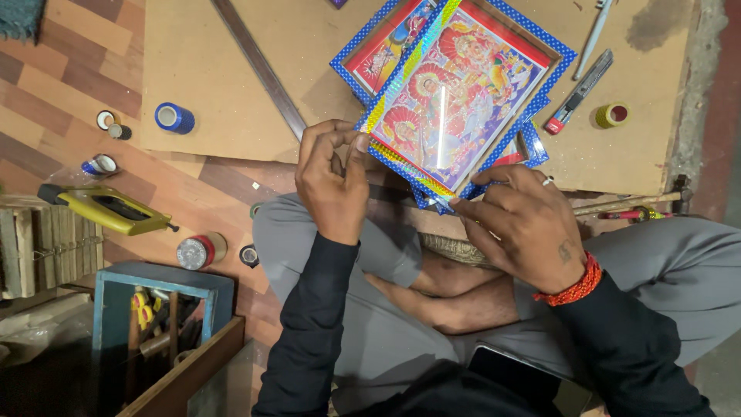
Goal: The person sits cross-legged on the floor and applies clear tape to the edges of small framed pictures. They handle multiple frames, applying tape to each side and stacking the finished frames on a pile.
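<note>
Phone: dark slab (515, 377) lying in the lap, nearest the lens, between black sleeves.
Legs: crossed, in grey trousers (370, 324); the person sits on the floor.
Left hand: (333, 179) fingers curled and pinched shut on the near-left corner of the framed picture, thumb and forefinger pressing the edge tape.
Right hand: (525, 224) closed on the lower edge of the frame, fingertips flat on the tape; red thread bracelet (575, 287) at the wrist.
Framed picture: (463, 93) colourful print under glass, bordered in blue dotted tape with a shiny holographic strip (401, 77) along its left side; it rests tilted on other like frames, just above the knees.
Doing it well: judged from the grip, the tape wants smoothing from the corner outward, kept taut and square to the edge, with the frame steadied so the glass does not slip.
Surface: brown board (231, 62) laid over a wood-pattern floor (69, 85), no bench.
On the board: utility knife (579, 91), yellow-green tape roll (611, 116), blue tape roll (174, 118), long metal rule (258, 66).
Room: yellow hand tool (108, 207), red roll (199, 251), blue wooden toolbox (158, 309) at the left.
</note>
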